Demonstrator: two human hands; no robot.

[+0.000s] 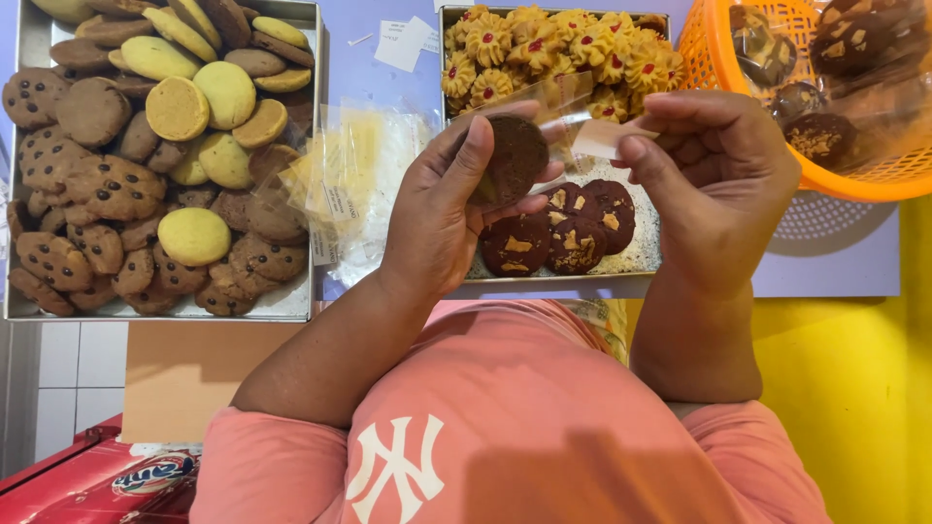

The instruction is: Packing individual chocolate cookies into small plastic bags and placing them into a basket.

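Dark cookie went into a clear bag, held over the tray.

The left hand (pixel 442 209) gripped a dark cookie (pixel 515 155) partly inside a clear bag (pixel 568 112), while the right hand (pixel 714 170) pinched the bag's open end; the hands stood close but apart. Judging by this, bagging was midway: wrapped cookies lay in the orange basket (pixel 874 180), and loose ones waited in the middle tray (pixel 563 277) and the left tray (pixel 309 175).
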